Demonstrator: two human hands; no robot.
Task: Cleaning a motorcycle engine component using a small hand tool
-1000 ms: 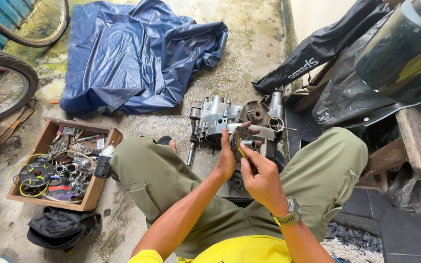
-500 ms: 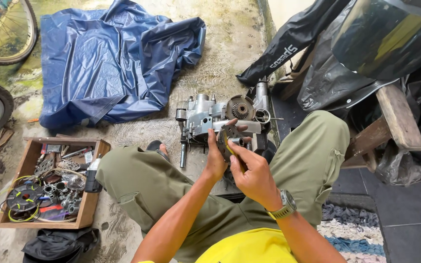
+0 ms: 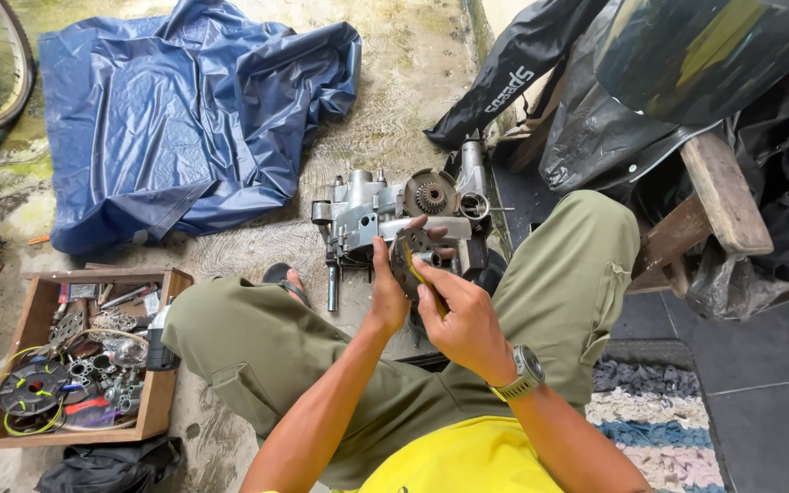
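Crumpled plastic tarp (image 3: 184,119), upper left of frame: solid mid-blue, glossy. Cast metal engine case (image 3: 367,215), centre: silver-grey, with a dark grey toothed gear (image 3: 431,195). Round metal part (image 3: 410,258) in the left hand (image 3: 393,292): dull grey-brown. Thin tool (image 3: 417,278) in the right hand (image 3: 463,324): yellowish. Trousers (image 3: 559,292): plain olive green. Shirt (image 3: 449,461), bottom centre: bright yellow. Wristwatch (image 3: 524,374): silver case, olive strap. Shallow wooden box (image 3: 162,402), lower left: brown, holding grey metal bits, yellow wire, red and blue spots. Woven rag rug (image 3: 659,411), lower right: grey, white and blue bands. Plastic sheeting (image 3: 595,119), upper right: black. Concrete floor (image 3: 413,64): pale grey, green-stained.
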